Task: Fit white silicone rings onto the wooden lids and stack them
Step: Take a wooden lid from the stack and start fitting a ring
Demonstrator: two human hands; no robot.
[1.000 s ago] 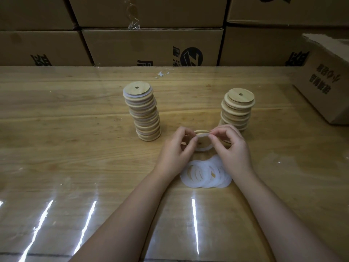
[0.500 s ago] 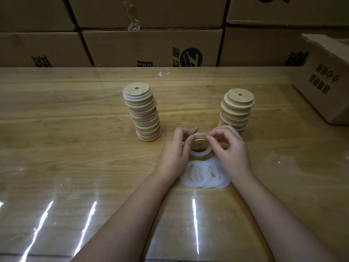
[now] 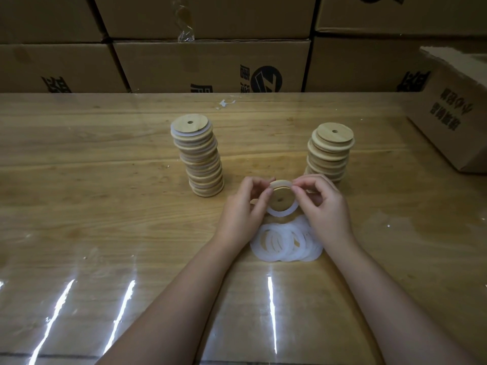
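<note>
A round wooden lid (image 3: 281,197) with a small centre hole is held tilted above the table between both hands. A white silicone ring (image 3: 282,213) sits around its lower edge. My left hand (image 3: 243,206) pinches the lid's left rim; my right hand (image 3: 322,206) pinches the ring and rim at the top right. A pile of loose white rings (image 3: 286,243) lies on the table just below the hands. A tall stack of lids with rings (image 3: 201,159) stands to the left, a shorter stack of bare lids (image 3: 329,154) to the right.
Cardboard boxes (image 3: 210,67) line the far edge of the wooden table (image 3: 105,206), which has a glossy clear cover. Another box (image 3: 453,114) sits on the table at the right. Small white scraps (image 3: 224,103) lie near the back.
The lid has tipped up toward me, showing its face and centre hole. The ring now shows around its lower edge. Both hands stayed in about the same place.
</note>
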